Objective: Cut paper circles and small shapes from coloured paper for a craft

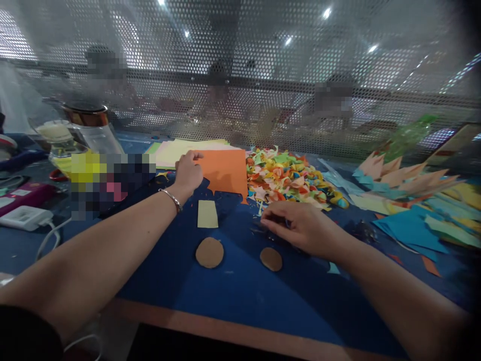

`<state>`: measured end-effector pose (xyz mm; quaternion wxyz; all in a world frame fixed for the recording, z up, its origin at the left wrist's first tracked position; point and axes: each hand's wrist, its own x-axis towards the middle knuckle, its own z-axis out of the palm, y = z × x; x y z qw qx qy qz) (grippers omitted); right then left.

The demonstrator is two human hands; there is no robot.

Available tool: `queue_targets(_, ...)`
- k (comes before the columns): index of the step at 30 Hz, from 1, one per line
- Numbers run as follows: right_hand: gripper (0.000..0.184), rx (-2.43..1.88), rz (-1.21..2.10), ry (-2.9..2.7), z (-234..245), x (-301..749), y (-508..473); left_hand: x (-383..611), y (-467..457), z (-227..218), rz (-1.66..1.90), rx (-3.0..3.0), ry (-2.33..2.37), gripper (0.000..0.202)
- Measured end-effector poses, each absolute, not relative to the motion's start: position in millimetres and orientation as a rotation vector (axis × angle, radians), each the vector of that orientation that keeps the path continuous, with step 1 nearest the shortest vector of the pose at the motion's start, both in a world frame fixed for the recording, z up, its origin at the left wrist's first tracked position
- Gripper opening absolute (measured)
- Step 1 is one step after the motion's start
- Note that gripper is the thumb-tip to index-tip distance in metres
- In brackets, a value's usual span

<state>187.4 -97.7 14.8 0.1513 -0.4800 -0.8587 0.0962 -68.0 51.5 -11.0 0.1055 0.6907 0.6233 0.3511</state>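
My left hand [189, 171] reaches forward with its fingers closed on the left edge of an orange sheet of paper [227, 173]. Behind that sheet lies a stack of pale coloured paper [169, 150]. My right hand [296, 225] is curled low over the blue table, thumb and fingertips close together; what they hold, if anything, I cannot make out. Just beyond it is a heap of small multicoloured paper cuttings [289, 178]. Between my arms lie a pale yellow rectangle of paper [208, 214], a larger brown disc [209, 252] and a smaller brown disc [271, 259].
On the right stand pointed folded-paper shapes [394, 173] beside blue paper sheets [411, 228]. At left are a glass jar [95, 133], a bottle of yellow liquid [62, 143] and a white charger [26, 218] with its cable. A perforated metal screen [255, 65] closes off the back.
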Motion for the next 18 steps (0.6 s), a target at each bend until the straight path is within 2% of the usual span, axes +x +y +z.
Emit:
queue_targets(4,0.024,-1.35,0.282,-2.471,13,189,-97,-69,72,0,0.924,2.028,1.947,0.054)
queue_targets(8,0.024,-1.353,0.29,-2.482,13,189,-97,-72,107,15,0.717,2.153,1.953,0.08)
queue_targets(14,0.024,-1.374,0.286,-2.46,16,195,-95,-67,157,16,0.425,2.445,1.766,0.098)
queue_targets(16,0.024,-1.386,0.284,-2.459,16,195,-94,-66,168,14,0.368,2.445,1.761,0.098)
queue_targets(18,0.025,-1.404,0.313,-2.461,15,195,-95,-67,176,14,0.364,2.436,1.758,0.087)
